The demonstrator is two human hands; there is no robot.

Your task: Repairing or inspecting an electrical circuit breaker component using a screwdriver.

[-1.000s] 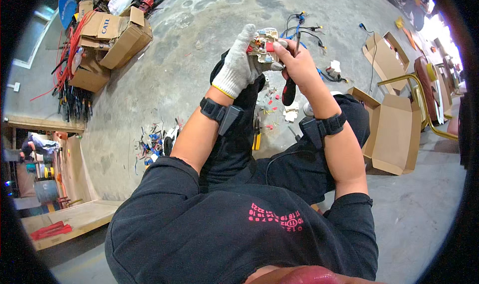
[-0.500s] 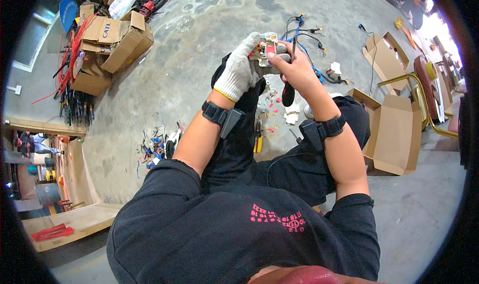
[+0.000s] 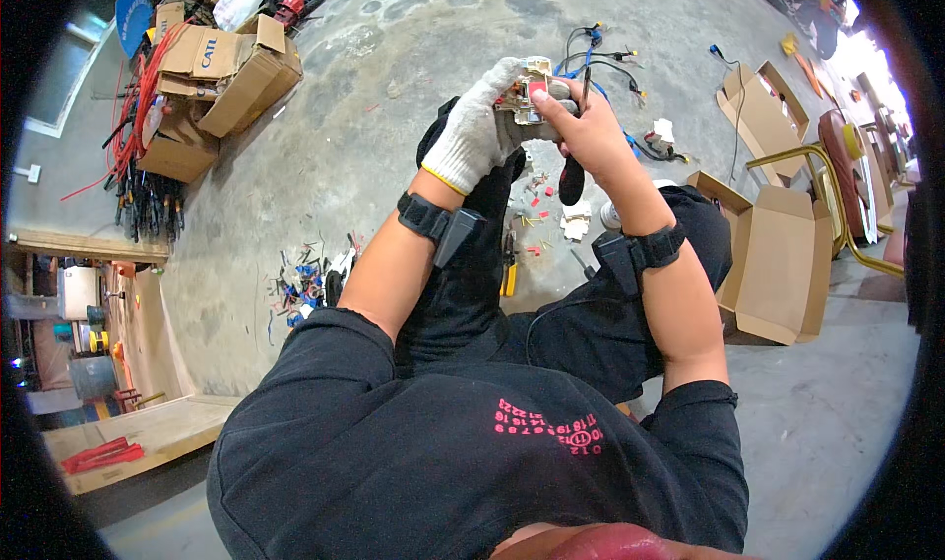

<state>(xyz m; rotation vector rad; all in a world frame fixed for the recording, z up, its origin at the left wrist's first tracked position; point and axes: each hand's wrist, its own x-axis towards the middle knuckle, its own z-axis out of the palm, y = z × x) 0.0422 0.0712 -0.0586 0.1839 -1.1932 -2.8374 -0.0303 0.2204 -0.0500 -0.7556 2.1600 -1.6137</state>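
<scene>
My left hand [image 3: 474, 127], in a white knitted glove, grips a small cream-coloured plastic electrical unit [image 3: 535, 65] with a red part [image 3: 537, 88] in its face. My bare right hand [image 3: 594, 135] is closed round a screwdriver [image 3: 571, 181]; its black and red handle sticks out below the palm and its thin shaft points away from me. The right thumb presses on the unit's front by the red part. Fingers hide the unit's sides, and grey-white glove fingertips show behind it. Both wrists wear black straps with dark boxes.
Blue and black cables [image 3: 591, 58] lie beyond my hands. Small red and white scraps [image 3: 536, 206], yellow-handled pliers [image 3: 509, 265] and a pile of wire offcuts [image 3: 303, 284] are on the floor near my legs. Open cardboard boxes [image 3: 778, 265] stand right; another carton [image 3: 231, 78] is far left.
Both hands have shifted very slightly with the unit, and the right thumb has moved a little across its front. A person seen through the doorway at left is no longer in view.
</scene>
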